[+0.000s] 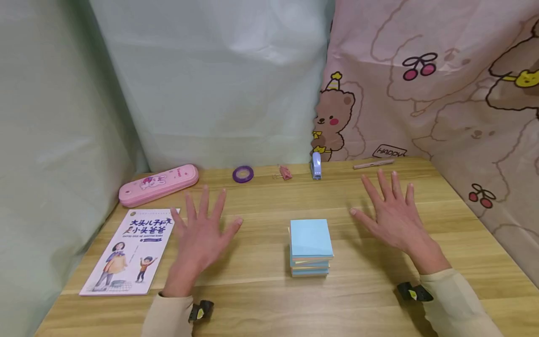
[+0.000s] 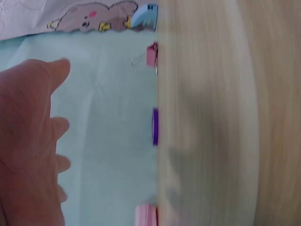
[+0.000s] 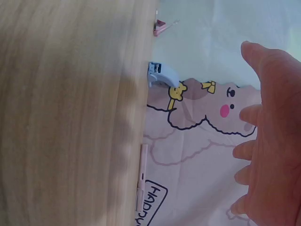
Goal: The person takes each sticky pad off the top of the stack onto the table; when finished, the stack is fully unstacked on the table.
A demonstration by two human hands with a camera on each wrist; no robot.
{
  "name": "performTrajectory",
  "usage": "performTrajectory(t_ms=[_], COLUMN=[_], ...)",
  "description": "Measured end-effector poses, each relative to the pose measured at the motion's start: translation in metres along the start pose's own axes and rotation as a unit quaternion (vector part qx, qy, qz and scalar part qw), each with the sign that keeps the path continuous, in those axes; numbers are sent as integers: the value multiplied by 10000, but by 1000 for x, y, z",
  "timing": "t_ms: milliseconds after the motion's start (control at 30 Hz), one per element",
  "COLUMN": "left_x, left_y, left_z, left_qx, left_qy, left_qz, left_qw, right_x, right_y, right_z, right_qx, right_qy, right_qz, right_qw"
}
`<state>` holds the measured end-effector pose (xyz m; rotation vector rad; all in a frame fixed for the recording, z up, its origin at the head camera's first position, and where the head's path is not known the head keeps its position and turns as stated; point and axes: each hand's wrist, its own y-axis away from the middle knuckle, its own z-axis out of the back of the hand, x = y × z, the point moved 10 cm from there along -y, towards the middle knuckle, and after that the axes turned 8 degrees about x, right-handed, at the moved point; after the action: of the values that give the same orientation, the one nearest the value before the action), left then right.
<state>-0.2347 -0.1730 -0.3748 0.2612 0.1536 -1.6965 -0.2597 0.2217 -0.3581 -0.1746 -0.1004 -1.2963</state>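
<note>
Hands hover spread and empty: left hand (image 1: 202, 234), right hand (image 1: 393, 217), flanking a sticky-note stack (image 1: 310, 247) on the tabletop (image 1: 261, 290), which only the head view shows.

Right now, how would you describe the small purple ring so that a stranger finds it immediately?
Look along the back edge of the wooden table, where it meets the pale green cloth. Between the long pink pencil case and the pink binder clip lies a roll of tape. It is the only round, purple thing in that row, with a hole through its middle.
</note>
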Motion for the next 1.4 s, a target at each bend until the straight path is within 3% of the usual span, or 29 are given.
performTrajectory(t_ms=[133,200,300,367,467,667,900,1100,1400], left_x=[-29,-53,-84,-100,-114,-120,-121,-122,-121], left_y=[5,10,19,23,26,21,16,15,14], left_z=[-6,-14,-28,-36,-45,-55,-62,-62,-61], left_qx=[344,706,1268,1501,1559,1481,1518,1441,1442], left_qy=[778,1446,2335,2687,2950,3275,3546,3744,3798], left_qz=[-636,-1073,-1404,-1483,-1560,-1553,-1526,-1690,-1785], left_qw=[9943,9811,9538,9398,9297,9202,9099,9003,8961], right_x=[7,19,45,61,80,95,96,96,97], right_y=[1,5,14,19,23,26,25,24,26], right_z=[1,5,10,10,6,-7,-12,-14,-13], right_qx=[132,230,417,591,877,1135,1042,1106,1119], right_qy=[-603,-1323,-2419,-2771,-2869,-2815,-2640,-2601,-2491], right_qz=[241,544,1150,1498,1783,1885,1794,1715,1733], right_qw=[9978,9894,9626,9473,9371,9340,9419,9438,9462])
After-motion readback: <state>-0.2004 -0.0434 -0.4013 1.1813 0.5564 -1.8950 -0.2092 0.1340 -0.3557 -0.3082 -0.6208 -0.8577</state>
